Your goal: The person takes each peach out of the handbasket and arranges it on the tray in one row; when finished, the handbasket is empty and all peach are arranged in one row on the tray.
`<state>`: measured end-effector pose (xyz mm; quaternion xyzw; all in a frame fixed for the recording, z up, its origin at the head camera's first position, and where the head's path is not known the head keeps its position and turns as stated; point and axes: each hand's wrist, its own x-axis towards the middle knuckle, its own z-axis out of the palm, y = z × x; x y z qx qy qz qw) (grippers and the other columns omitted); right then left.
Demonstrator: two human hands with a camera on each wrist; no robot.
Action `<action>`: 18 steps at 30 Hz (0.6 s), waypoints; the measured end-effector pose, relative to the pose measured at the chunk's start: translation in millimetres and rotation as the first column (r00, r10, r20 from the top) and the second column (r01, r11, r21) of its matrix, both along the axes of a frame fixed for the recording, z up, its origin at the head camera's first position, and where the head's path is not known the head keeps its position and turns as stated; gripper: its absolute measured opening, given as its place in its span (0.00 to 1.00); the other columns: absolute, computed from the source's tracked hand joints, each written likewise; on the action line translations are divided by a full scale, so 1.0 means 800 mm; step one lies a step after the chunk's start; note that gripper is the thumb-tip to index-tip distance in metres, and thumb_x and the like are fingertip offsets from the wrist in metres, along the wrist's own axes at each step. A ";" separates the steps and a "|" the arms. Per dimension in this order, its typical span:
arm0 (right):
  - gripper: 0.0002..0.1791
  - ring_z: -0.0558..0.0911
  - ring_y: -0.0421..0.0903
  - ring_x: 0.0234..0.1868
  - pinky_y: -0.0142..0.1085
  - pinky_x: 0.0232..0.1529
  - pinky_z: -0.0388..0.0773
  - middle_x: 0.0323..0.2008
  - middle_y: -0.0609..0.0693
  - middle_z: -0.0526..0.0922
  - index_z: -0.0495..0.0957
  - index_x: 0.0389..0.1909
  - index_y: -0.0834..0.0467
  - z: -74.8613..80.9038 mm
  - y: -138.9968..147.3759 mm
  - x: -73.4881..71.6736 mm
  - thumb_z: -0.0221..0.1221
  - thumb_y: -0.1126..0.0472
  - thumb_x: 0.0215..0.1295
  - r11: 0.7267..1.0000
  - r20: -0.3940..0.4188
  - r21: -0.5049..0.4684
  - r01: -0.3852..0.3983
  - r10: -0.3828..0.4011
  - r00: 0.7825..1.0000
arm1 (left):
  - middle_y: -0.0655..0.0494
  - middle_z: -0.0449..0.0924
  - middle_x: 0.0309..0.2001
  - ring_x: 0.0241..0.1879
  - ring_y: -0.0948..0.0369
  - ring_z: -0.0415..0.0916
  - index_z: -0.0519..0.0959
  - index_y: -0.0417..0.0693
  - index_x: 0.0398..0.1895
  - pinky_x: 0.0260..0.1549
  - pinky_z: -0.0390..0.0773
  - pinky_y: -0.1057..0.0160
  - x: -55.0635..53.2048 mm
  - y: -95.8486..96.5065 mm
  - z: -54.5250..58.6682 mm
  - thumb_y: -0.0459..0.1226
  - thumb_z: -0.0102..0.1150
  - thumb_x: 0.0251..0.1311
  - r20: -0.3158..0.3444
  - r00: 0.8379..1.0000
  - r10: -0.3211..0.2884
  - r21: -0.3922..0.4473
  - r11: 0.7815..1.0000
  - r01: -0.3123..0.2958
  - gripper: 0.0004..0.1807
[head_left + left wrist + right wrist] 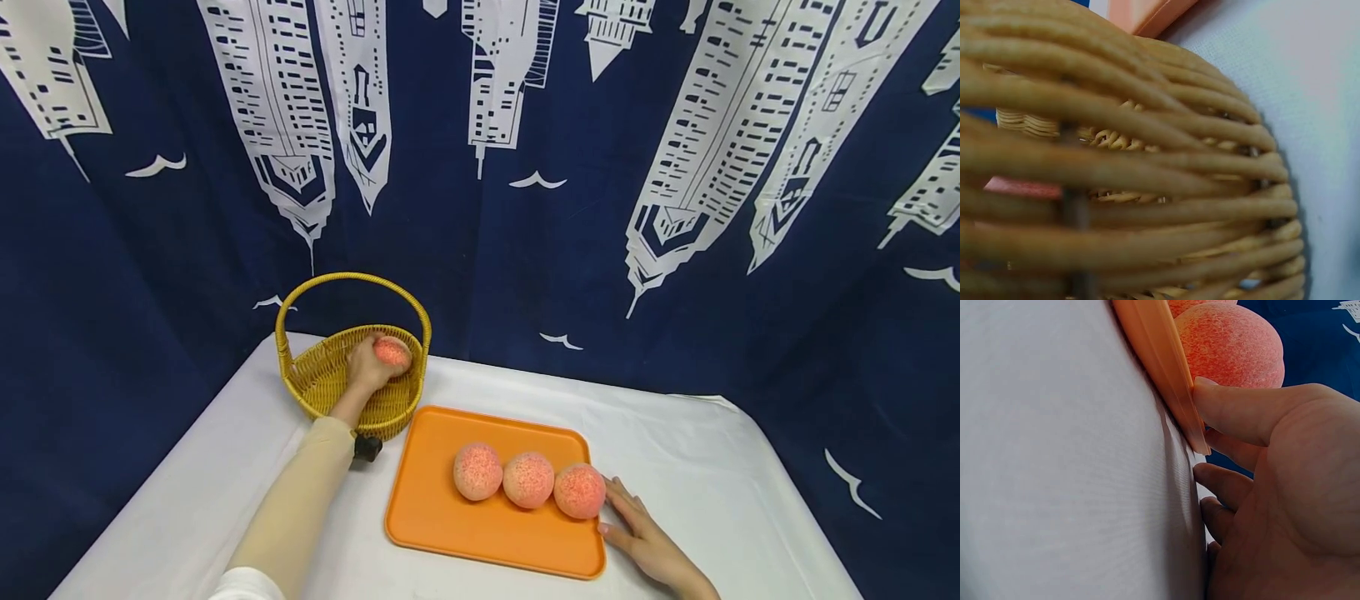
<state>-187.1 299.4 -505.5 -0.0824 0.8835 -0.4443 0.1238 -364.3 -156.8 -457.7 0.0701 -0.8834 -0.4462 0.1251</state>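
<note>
My left hand (369, 367) reaches down into a yellow wicker basket (318, 387) and grips a pink, speckled peach (392, 352) near its right inner wall. In the left wrist view the basket's woven wall (1147, 162) hides the fingers; a bit of pink shows through the gaps. On an orange tray (442, 533) lie three more peaches in a row: a left one (477, 472), a middle one (528, 481) and a right one (580, 492). My right hand (641, 537) rests at the tray's right edge, thumb at the rim (1179, 381), fingers loosely extended beside the right peach.
A white cloth (697, 467) covers the table. The basket's tall arched handle (352, 276) rises over its opening, just left of the tray. Behind the table hangs a dark blue curtain (480, 267) with white building prints.
</note>
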 end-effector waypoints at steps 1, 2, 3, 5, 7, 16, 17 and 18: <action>0.38 0.36 0.18 0.70 0.15 0.64 0.20 0.76 0.62 0.49 0.59 0.74 0.59 -0.001 0.000 0.001 0.59 0.52 0.66 1.000 -0.020 0.003 -0.002 0.002 1.000 | 0.33 0.71 0.60 0.62 0.36 0.64 0.68 0.39 0.64 0.60 0.67 0.40 0.001 0.000 0.001 0.36 0.73 0.44 -0.001 1.000 0.003 0.000 1.000 -0.003 0.40; 0.37 0.37 0.12 0.65 0.10 0.60 0.22 0.76 0.62 0.50 0.59 0.73 0.59 -0.002 -0.001 0.001 0.59 0.52 0.66 1.000 -0.035 0.004 -0.004 0.005 0.999 | 0.34 0.72 0.60 0.62 0.36 0.64 0.68 0.39 0.64 0.60 0.67 0.40 0.001 0.000 0.002 0.37 0.74 0.44 -0.003 1.000 0.007 0.000 1.000 -0.007 0.41; 0.37 0.38 0.08 0.62 0.08 0.58 0.24 0.76 0.63 0.51 0.60 0.73 0.60 -0.003 -0.001 0.002 0.59 0.52 0.66 1.000 -0.052 0.005 -0.010 0.010 0.999 | 0.34 0.72 0.60 0.62 0.37 0.64 0.68 0.39 0.65 0.60 0.66 0.40 0.002 0.000 0.003 0.37 0.74 0.43 -0.005 1.000 0.007 -0.001 1.000 -0.007 0.41; 0.37 0.39 0.06 0.60 0.07 0.57 0.25 0.75 0.64 0.52 0.60 0.72 0.61 -0.003 -0.001 0.002 0.59 0.52 0.66 1.000 -0.078 0.004 -0.015 0.015 0.997 | 0.34 0.72 0.60 0.62 0.37 0.64 0.68 0.39 0.65 0.61 0.65 0.40 0.004 -0.001 0.007 0.38 0.75 0.43 -0.010 1.000 0.004 -0.001 1.000 -0.004 0.42; 0.37 0.39 0.06 0.60 0.08 0.57 0.24 0.75 0.64 0.51 0.60 0.73 0.61 -0.003 -0.001 0.002 0.59 0.52 0.66 1.000 -0.080 0.000 -0.016 0.016 0.997 | 0.34 0.71 0.61 0.62 0.37 0.63 0.67 0.38 0.65 0.62 0.64 0.41 0.006 -0.001 0.010 0.38 0.75 0.43 -0.012 1.000 -0.002 0.001 1.000 0.002 0.43; 0.37 0.39 0.06 0.60 0.08 0.58 0.24 0.75 0.64 0.51 0.60 0.73 0.61 -0.004 -0.001 0.001 0.59 0.53 0.66 1.000 -0.068 -0.001 -0.020 0.020 0.997 | 0.38 0.68 0.64 0.64 0.40 0.61 0.64 0.44 0.66 0.62 0.62 0.38 0.039 -0.006 0.029 0.37 0.75 0.45 -0.050 0.998 -0.049 0.083 0.995 0.053 0.43; 0.37 0.39 0.06 0.60 0.08 0.57 0.24 0.75 0.64 0.51 0.60 0.73 0.61 -0.004 -0.001 0.001 0.59 0.53 0.66 1.000 -0.075 -0.001 -0.024 0.024 0.997 | 0.38 0.68 0.64 0.63 0.40 0.62 0.64 0.44 0.65 0.62 0.63 0.38 0.046 -0.007 0.032 0.37 0.75 0.45 -0.058 0.997 -0.053 0.087 0.995 0.058 0.43; 0.37 0.39 0.06 0.60 0.07 0.57 0.24 0.75 0.65 0.51 0.60 0.72 0.62 -0.005 -0.001 0.002 0.59 0.53 0.66 1.000 -0.083 -0.002 -0.027 0.026 0.996 | 0.39 0.69 0.63 0.63 0.41 0.63 0.65 0.44 0.65 0.62 0.64 0.39 0.054 -0.007 0.036 0.37 0.75 0.45 -0.065 0.996 -0.058 0.095 0.993 0.064 0.43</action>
